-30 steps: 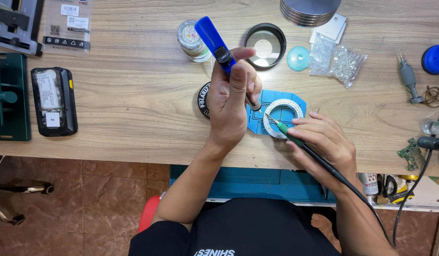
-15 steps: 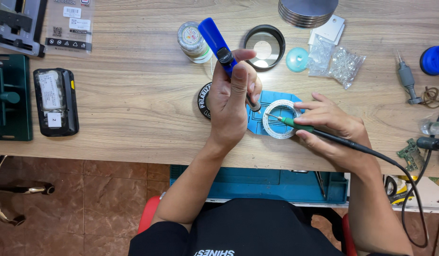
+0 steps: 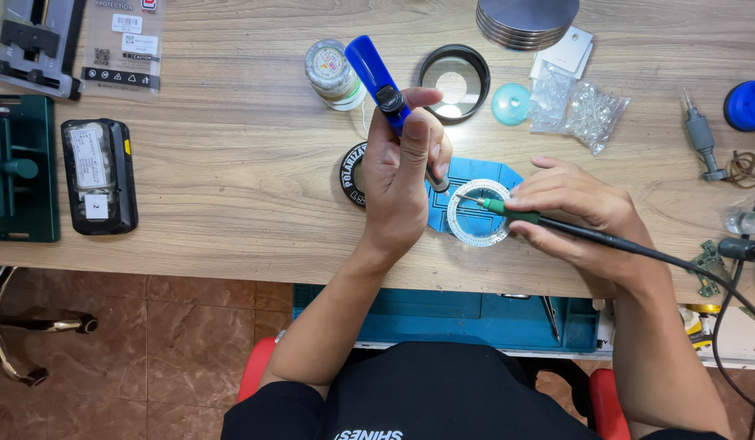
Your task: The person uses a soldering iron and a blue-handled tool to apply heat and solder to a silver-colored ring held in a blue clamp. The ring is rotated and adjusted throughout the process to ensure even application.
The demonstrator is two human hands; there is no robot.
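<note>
Head view: the white ring (image 3: 478, 213) lies flat on a blue mat (image 3: 483, 175) on the wooden table (image 3: 231, 179). Right hand (image 3: 573, 208) grips a soldering iron (image 3: 516, 213), its long axis running left with the tip on the ring's upper left edge. Left hand (image 3: 402, 175), just left of the ring, clenches a blue tool (image 3: 376, 72) slanting up and away. A black round lens (image 3: 454, 72) sits beyond the ring; nothing blocks it.

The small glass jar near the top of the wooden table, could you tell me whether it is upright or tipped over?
Upright: the small glass jar shows its round lid from above, standing on the wooden table.
</note>
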